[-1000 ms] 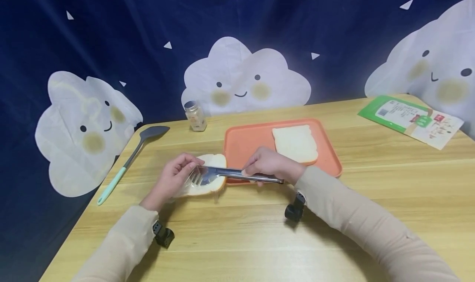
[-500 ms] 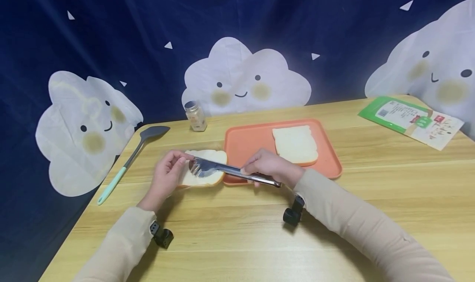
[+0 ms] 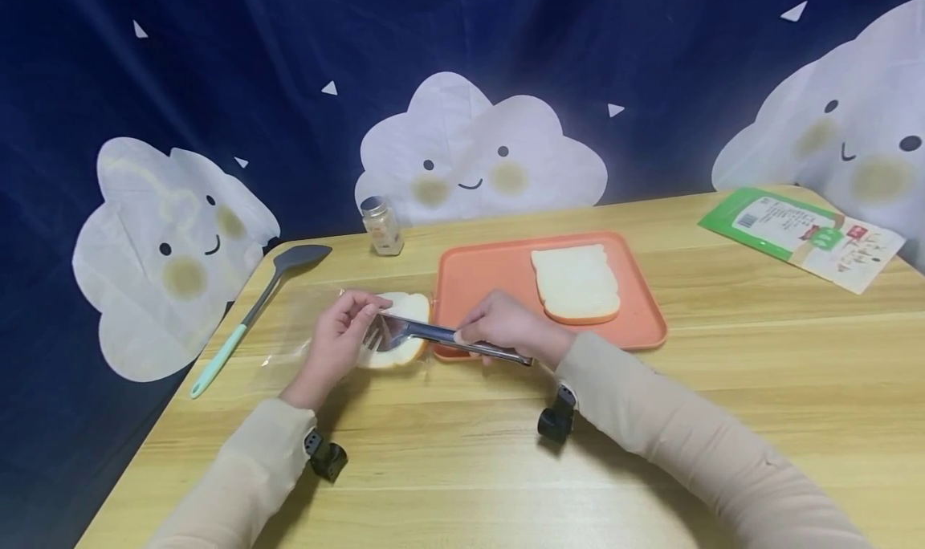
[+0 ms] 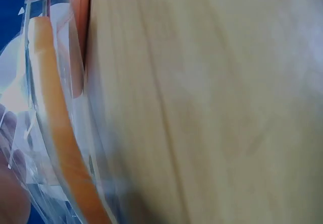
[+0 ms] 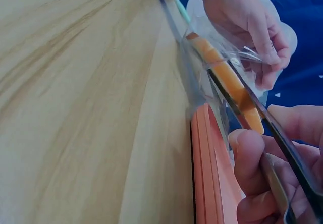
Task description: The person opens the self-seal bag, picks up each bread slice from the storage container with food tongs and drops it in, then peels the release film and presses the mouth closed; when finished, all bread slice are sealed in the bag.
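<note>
My right hand (image 3: 509,324) grips a pair of metal tongs (image 3: 437,335), angled to the left. Between the two tong arms is a slice of white bread (image 3: 412,350) with a brown-orange crust (image 5: 229,80). A clear plastic bag (image 3: 295,344) surrounds this slice and trails off to the left. With thumb and fingers, my left hand (image 3: 334,340) pinches the bag by the tong tips; the right wrist view shows this left hand (image 5: 257,32) on the thin film. Another bread slice (image 3: 576,282) lies flat on the orange tray (image 3: 477,272). The left wrist view catches the bagged slice's crust (image 4: 58,118) from the side.
A spatula (image 3: 253,312) with a mint handle lies along the table's left edge. Behind the hands stands a small jar (image 3: 381,226) with a dark lid. At the far right lies a green and white pouch (image 3: 805,236). A dark cloud-print curtain (image 3: 303,43) hangs behind.
My left hand moved away to the left, then back right. The tongs and their slice shifted slightly left. More of the clear bag now shows spread out at left.
</note>
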`<state>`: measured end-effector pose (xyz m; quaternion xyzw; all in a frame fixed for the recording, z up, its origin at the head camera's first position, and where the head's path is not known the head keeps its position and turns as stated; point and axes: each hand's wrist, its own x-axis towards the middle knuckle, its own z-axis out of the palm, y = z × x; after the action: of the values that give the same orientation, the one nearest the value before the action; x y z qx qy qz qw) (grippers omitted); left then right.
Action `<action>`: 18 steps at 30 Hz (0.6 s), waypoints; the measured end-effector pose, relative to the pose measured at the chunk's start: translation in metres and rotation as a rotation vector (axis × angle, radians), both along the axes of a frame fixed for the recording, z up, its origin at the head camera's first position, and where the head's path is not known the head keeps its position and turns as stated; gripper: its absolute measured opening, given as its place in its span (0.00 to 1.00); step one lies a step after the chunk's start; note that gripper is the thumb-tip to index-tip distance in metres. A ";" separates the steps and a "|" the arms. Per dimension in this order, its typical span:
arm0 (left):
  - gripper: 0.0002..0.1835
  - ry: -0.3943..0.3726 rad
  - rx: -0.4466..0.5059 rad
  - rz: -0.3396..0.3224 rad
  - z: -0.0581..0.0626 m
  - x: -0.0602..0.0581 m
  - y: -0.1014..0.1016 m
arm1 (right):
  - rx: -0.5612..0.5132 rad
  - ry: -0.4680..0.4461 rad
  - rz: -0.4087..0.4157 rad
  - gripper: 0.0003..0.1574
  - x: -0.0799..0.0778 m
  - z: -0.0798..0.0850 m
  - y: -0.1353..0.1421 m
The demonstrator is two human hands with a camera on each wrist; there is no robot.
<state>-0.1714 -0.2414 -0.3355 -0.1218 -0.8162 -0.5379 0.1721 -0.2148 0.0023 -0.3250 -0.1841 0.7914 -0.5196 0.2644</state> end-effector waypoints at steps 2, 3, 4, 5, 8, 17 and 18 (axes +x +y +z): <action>0.08 0.001 0.001 0.008 -0.001 -0.001 -0.001 | 0.045 0.042 0.002 0.13 0.001 0.001 -0.001; 0.08 0.008 -0.001 0.016 -0.001 -0.001 -0.001 | 0.067 0.059 0.002 0.12 0.001 0.002 -0.001; 0.08 0.018 0.000 0.023 -0.001 -0.001 -0.002 | 0.090 0.077 0.004 0.12 0.002 0.003 -0.001; 0.08 0.025 0.006 0.027 -0.001 -0.001 -0.003 | 0.108 0.094 0.007 0.11 0.002 0.004 -0.001; 0.08 0.058 0.001 0.032 -0.001 0.000 -0.004 | 0.145 0.110 0.009 0.10 0.003 0.006 -0.001; 0.08 0.033 -0.066 0.044 -0.002 -0.004 -0.006 | 0.040 0.033 0.012 0.11 0.002 0.003 0.002; 0.08 0.023 -0.068 0.047 -0.003 -0.004 -0.007 | 0.012 0.009 0.011 0.11 0.001 0.002 0.003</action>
<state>-0.1758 -0.2480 -0.3383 -0.1146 -0.8346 -0.5044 0.1896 -0.2135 0.0057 -0.3231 -0.1890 0.7947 -0.5126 0.2646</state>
